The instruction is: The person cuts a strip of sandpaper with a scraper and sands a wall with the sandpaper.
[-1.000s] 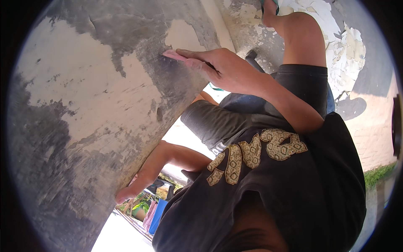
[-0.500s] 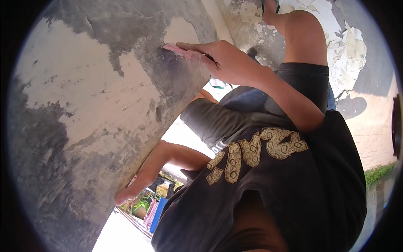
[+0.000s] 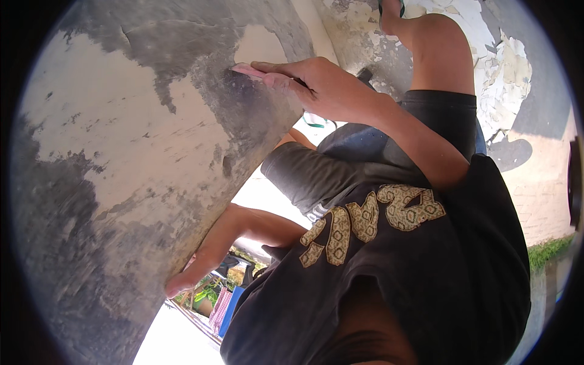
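A patchy grey and pale-pink wall surface [image 3: 140, 146] fills the left side. At its upper right, my right hand [image 3: 310, 82] pinches a thin, flat pink piece [image 3: 248, 70] between thumb and fingers. The piece's tip touches a grey patch; its exact kind is unclear, since my hand covers part of it. Lower down, my left hand [image 3: 185, 278] rests against the wall's edge with the wrist bent. Its fingers are mostly hidden, so their pose does not show.
White flakes of peeled coating [image 3: 502, 79] lie on the ground at the upper right, near my bare knee [image 3: 441, 55]. Beyond my left arm are green plants [image 3: 210, 292] and a blue panel [image 3: 231, 310]. Grass [image 3: 547, 252] borders the paving at the right.
My right hand and the pink piece have shifted slightly to the left along the wall. My left hand stays at the wall's edge.
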Demonstrator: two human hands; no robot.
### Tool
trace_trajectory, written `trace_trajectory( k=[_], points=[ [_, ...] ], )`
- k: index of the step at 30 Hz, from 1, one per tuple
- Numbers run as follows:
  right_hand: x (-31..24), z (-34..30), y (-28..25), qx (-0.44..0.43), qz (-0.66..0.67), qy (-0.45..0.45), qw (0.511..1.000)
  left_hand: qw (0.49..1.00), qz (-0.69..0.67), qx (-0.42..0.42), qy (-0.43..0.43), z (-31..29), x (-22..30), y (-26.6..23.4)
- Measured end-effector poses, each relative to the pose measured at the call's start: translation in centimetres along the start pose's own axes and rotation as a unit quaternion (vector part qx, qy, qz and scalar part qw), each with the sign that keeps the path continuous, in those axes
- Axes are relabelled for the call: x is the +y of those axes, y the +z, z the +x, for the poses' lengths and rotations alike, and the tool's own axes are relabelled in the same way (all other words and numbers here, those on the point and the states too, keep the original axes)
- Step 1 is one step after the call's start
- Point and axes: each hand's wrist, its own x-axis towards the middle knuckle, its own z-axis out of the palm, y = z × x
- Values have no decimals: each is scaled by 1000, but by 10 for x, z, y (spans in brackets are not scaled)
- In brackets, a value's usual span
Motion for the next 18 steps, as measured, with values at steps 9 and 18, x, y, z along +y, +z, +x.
trace_trajectory(
  k=[9, 18],
  points=[
    [3, 7, -6, -4, -29, 9, 1000, 997, -69, 4, -39, -10, -9, -4],
    [-3, 3, 1, -18, -29, 2, 999, 999, -28, 11, -14, -8, -11, -8]
  ],
)
